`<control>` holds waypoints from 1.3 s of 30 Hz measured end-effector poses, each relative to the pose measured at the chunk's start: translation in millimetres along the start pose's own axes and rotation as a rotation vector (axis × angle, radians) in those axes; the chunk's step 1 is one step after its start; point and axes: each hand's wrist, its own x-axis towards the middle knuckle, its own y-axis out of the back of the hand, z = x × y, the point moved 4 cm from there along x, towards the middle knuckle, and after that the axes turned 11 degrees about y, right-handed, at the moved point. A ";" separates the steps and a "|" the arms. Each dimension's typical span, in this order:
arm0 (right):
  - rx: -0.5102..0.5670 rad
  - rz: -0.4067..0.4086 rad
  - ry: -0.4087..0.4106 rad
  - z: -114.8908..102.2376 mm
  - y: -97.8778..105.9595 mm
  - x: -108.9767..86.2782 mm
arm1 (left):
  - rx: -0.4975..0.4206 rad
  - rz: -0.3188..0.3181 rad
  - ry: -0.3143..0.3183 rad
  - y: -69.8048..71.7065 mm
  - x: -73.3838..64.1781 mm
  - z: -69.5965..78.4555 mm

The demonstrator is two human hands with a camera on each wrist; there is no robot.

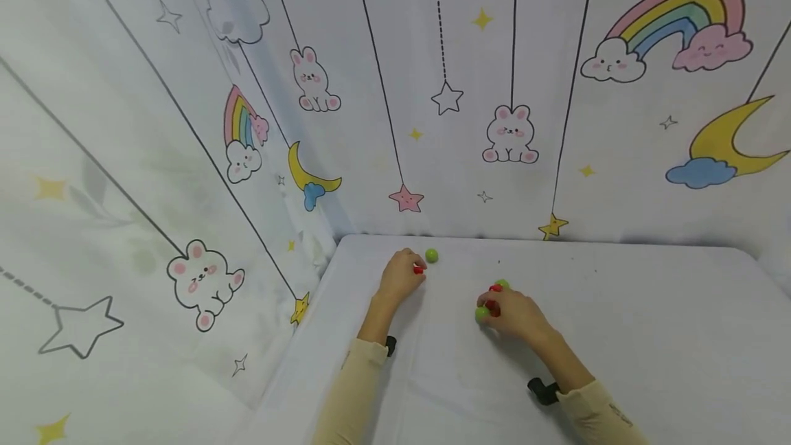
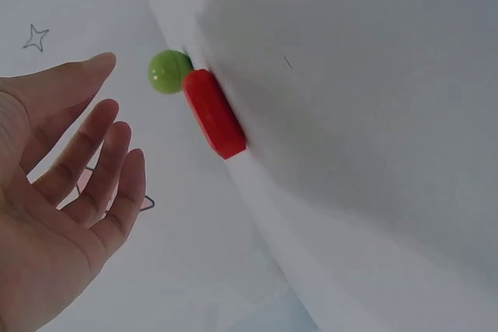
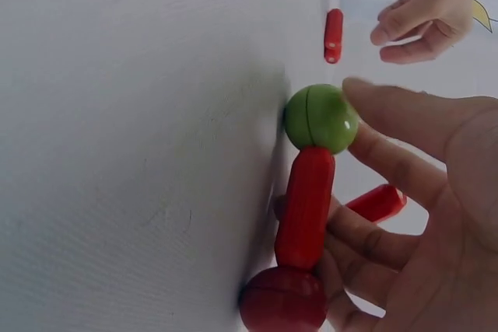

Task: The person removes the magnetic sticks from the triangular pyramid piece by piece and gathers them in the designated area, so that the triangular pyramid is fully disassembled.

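My left hand (image 1: pixel 402 277) is over the far left of the table, fingers loosely bent and holding nothing. Close to it are a red faceted stick (image 2: pixel 215 114) and a green ball (image 2: pixel 169 71), end to end in the left wrist view. My right hand (image 3: pixel 420 215) holds a row of toy pieces. That row has a green ball (image 3: pixel 320 118), a red stick (image 3: pixel 306 207) and a dark red ball (image 3: pixel 284 301). The thumb touches the green ball; other fingers curl behind the stick. Another red stick (image 3: pixel 377 204) shows partly behind those fingers.
A white cloth covers the table (image 1: pixel 649 335). Beyond its far edge hangs a white curtain (image 1: pixel 371 122) printed with rabbits, stars and rainbows. Another green ball (image 1: pixel 502 285) lies just past my right hand. Black wrist mounts (image 1: pixel 544 391) sit near both sleeves.
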 end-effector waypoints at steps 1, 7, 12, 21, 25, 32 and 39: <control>0.006 0.002 -0.001 0.1 -0.3 -0.7 | -0.006 -0.004 -0.004 0.0 -0.9 2.1; 0.040 0.055 0.007 1.2 0.1 -3.7 | -0.024 -0.032 -0.023 -4.2 -9.4 13.2; 0.025 0.081 0.002 -0.7 0.0 -7.3 | -0.055 -0.083 -0.039 -8.1 -17.0 23.5; -0.041 0.094 0.010 -5.1 2.5 -9.0 | -0.106 -0.157 -0.082 -12.9 -21.2 42.3; -0.029 0.081 0.000 -3.5 3.3 -10.6 | -0.125 -0.202 -0.103 -19.6 -23.7 56.6; -0.002 0.100 0.040 -2.4 4.5 -11.6 | -0.092 -0.261 -0.166 -37.5 -28.1 87.6; -0.018 0.122 0.136 -6.6 4.3 -13.7 | -0.039 -0.246 -0.209 -46.7 -32.2 99.6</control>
